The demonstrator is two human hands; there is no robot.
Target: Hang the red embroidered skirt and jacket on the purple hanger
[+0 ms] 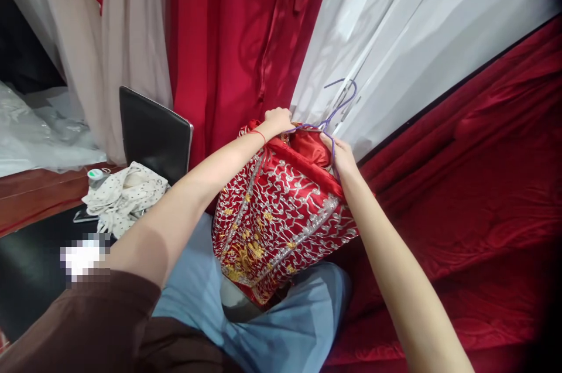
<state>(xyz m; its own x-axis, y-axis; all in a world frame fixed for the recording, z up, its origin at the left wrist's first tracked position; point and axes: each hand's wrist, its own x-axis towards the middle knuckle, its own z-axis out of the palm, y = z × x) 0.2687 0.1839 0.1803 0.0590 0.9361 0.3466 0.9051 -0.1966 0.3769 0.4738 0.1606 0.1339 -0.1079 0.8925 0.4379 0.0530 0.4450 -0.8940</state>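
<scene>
A red embroidered garment (281, 209) with silver and gold patterns hangs in front of my knees, its kind not clear. At its top opening sits a thin purple clothes hanger (325, 122), hook pointing up and to the right. My left hand (277, 120) is closed at the garment's upper left edge, beside the left end of the hanger; its fingertips are hidden. On the other side, my right hand (342, 157) grips the hanger's right arm together with the garment's edge, thumb on top. Red lining (311, 147) shows between the two hands.
Red drapes (237, 27) and white sheer fabric (364, 27) hang ahead. Dark red cloth (474, 185) fills the right side. At left are a black chair back (153, 133), a spotted white cloth (127, 194), a small jar (95, 176) and a phone-like object (85, 216) on a dark surface.
</scene>
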